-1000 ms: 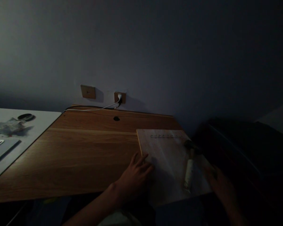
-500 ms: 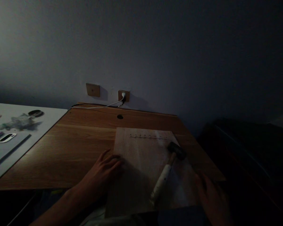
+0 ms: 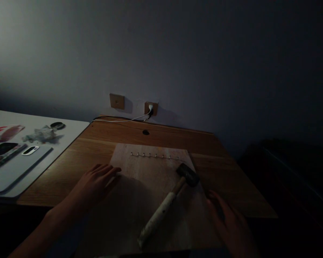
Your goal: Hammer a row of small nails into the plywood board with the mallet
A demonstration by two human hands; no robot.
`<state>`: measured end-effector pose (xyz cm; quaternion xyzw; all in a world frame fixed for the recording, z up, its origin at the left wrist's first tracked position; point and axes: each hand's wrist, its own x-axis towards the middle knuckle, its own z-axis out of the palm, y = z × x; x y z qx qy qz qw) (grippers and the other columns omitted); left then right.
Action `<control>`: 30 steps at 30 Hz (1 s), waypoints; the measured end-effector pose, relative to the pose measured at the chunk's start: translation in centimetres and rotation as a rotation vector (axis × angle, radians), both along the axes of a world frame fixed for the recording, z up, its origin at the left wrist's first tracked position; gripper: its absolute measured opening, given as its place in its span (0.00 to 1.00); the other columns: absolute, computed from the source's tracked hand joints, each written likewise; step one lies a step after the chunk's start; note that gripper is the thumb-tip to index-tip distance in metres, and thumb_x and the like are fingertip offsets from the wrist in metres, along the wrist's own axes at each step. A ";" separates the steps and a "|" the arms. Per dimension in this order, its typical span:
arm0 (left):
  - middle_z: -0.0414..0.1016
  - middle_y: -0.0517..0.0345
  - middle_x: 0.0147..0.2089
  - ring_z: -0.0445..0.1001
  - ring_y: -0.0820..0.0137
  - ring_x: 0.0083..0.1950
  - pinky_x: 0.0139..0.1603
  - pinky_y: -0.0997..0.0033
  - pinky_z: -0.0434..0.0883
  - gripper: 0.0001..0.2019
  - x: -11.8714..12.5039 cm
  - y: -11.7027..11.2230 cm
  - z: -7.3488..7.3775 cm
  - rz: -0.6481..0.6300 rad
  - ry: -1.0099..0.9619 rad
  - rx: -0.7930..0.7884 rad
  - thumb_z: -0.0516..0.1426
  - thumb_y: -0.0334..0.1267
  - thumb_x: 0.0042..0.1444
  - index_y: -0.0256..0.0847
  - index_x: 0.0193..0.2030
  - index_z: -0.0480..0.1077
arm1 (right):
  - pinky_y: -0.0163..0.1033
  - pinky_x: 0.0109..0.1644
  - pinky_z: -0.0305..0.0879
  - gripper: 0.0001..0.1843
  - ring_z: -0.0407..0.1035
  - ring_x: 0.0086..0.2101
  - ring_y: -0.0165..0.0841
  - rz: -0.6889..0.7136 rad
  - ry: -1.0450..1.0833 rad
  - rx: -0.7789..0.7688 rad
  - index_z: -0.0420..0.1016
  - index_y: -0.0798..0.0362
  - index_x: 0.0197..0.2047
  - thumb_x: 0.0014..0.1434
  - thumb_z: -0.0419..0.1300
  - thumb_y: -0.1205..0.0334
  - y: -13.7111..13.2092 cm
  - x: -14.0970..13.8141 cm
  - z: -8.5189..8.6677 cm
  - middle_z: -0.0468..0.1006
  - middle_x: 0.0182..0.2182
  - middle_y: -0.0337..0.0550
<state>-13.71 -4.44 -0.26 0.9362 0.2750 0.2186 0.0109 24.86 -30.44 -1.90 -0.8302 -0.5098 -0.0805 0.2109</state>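
Observation:
A pale wooden board [image 3: 150, 175] lies on the desk, its near part in shadow. Several small metal screw hooks or nails [image 3: 149, 155] stand in a row along its far edge, joined by a thin line. Diagonally across the board rests a mallet with a dark head [image 3: 187, 175] and a whitish, worn handle [image 3: 157, 218]; neither hand touches it. My left hand [image 3: 99, 181] is at the board's left edge, fingers stretched out and reaching over it. At the right edge, my right hand [image 3: 227, 218] has its thumb and curled finger closed on the board's side, dimly lit.
The brown wooden desk [image 3: 78, 157] backs onto a wall with two outlet plates [image 3: 117, 101], one holding a plug and cables [image 3: 150, 108]. On the white table [image 3: 70, 123] at left lie a grey laptop [image 3: 21, 172], phones, a crumpled plastic bag [image 3: 43, 134] and a black roll [image 3: 57, 125].
The board, with the mallet on it, has slid left across the desk and turned slightly. Both hands have moved left with it. My view has shifted a little to the left.

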 end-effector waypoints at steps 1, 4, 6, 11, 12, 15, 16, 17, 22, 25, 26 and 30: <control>0.81 0.49 0.48 0.79 0.60 0.46 0.52 0.59 0.74 0.16 0.3 0.8 0.0 0.022 -0.010 -0.023 0.49 0.44 0.70 0.43 0.52 0.76 | 0.48 0.51 0.76 0.23 0.79 0.49 0.44 0.012 0.015 0.012 0.77 0.49 0.53 0.68 0.50 0.45 0.7 -0.1 0.6 0.84 0.50 0.49; 0.79 0.48 0.52 0.79 0.60 0.49 0.51 0.61 0.74 0.18 1.9 3.4 0.3 0.063 -0.041 -0.099 0.48 0.45 0.70 0.43 0.54 0.75 | 0.51 0.53 0.74 0.23 0.78 0.50 0.46 0.064 0.069 0.071 0.77 0.49 0.53 0.69 0.48 0.46 3.4 -0.3 3.1 0.83 0.49 0.52; 0.77 0.47 0.55 0.78 0.59 0.50 0.49 0.62 0.74 0.17 3.4 5.2 0.8 0.043 -0.016 -0.158 0.50 0.45 0.69 0.43 0.56 0.74 | 0.50 0.53 0.72 0.21 0.77 0.48 0.46 0.126 0.066 0.084 0.77 0.49 0.52 0.70 0.49 0.48 5.7 -0.2 4.9 0.82 0.48 0.52; 0.78 0.48 0.53 0.78 0.62 0.48 0.49 0.65 0.73 0.14 6.4 8.3 1.8 -0.129 0.057 -0.254 0.52 0.37 0.67 0.42 0.54 0.75 | 0.50 0.55 0.69 0.19 0.76 0.49 0.45 0.287 0.012 -0.077 0.77 0.51 0.54 0.71 0.48 0.56 12.2 0.7 7.8 0.82 0.51 0.53; 0.78 0.48 0.52 0.78 0.63 0.47 0.48 0.67 0.73 0.15 6.7 8.5 1.9 -0.152 0.074 -0.258 0.51 0.35 0.66 0.42 0.54 0.75 | 0.48 0.54 0.69 0.19 0.76 0.50 0.44 0.292 -0.007 -0.168 0.77 0.51 0.54 0.71 0.48 0.56 13.4 0.9 8.0 0.82 0.51 0.53; 0.79 0.49 0.46 0.78 0.65 0.44 0.45 0.69 0.71 0.16 6.9 8.9 2.0 -0.186 0.092 -0.249 0.50 0.29 0.65 0.41 0.49 0.77 | 0.44 0.50 0.68 0.16 0.78 0.45 0.43 0.306 -0.014 -0.301 0.80 0.53 0.48 0.70 0.51 0.58 16.7 1.4 7.9 0.84 0.45 0.54; 0.79 0.49 0.44 0.77 0.65 0.43 0.44 0.69 0.70 0.15 6.8 8.9 2.0 -0.191 0.085 -0.251 0.49 0.28 0.65 0.41 0.47 0.77 | 0.43 0.49 0.68 0.16 0.78 0.44 0.43 0.305 -0.012 -0.327 0.80 0.54 0.44 0.70 0.53 0.57 17.5 1.5 7.7 0.84 0.43 0.55; 0.78 0.50 0.43 0.77 0.66 0.42 0.43 0.69 0.69 0.15 6.8 8.9 2.0 -0.195 0.076 -0.257 0.49 0.29 0.65 0.41 0.45 0.78 | 0.43 0.48 0.68 0.15 0.78 0.43 0.43 0.300 -0.010 -0.350 0.81 0.54 0.41 0.69 0.54 0.57 18.3 1.6 7.4 0.84 0.41 0.55; 0.76 0.52 0.39 0.74 0.68 0.37 0.40 0.71 0.66 0.10 7.1 8.8 2.5 -0.184 0.044 -0.281 0.52 0.33 0.66 0.41 0.38 0.76 | 0.41 0.44 0.66 0.14 0.78 0.40 0.43 0.286 0.060 -0.413 0.78 0.53 0.29 0.65 0.60 0.56 20.6 1.6 5.9 0.84 0.34 0.54; 0.75 0.54 0.37 0.72 0.69 0.35 0.37 0.72 0.65 0.08 7.7 8.9 2.7 -0.160 -0.049 -0.314 0.55 0.37 0.65 0.40 0.37 0.73 | 0.40 0.43 0.65 0.11 0.77 0.38 0.41 0.310 0.168 -0.373 0.75 0.52 0.26 0.60 0.63 0.62 21.1 1.6 5.7 0.83 0.32 0.50; 0.74 0.55 0.36 0.71 0.70 0.34 0.37 0.72 0.65 0.08 8.0 9.0 2.6 -0.149 -0.120 -0.358 0.56 0.40 0.64 0.40 0.36 0.73 | 0.40 0.43 0.65 0.10 0.77 0.37 0.40 0.323 0.216 -0.344 0.74 0.51 0.25 0.58 0.63 0.63 21.2 1.6 5.8 0.82 0.30 0.49; 0.72 0.57 0.31 0.70 0.71 0.31 0.33 0.72 0.67 0.14 8.8 9.1 1.9 -0.110 -0.511 -0.845 0.56 0.48 0.61 0.38 0.35 0.71 | 0.40 0.39 0.64 0.05 0.73 0.31 0.37 0.372 0.469 -0.158 0.74 0.50 0.26 0.52 0.65 0.62 20.9 1.6 6.8 0.78 0.25 0.43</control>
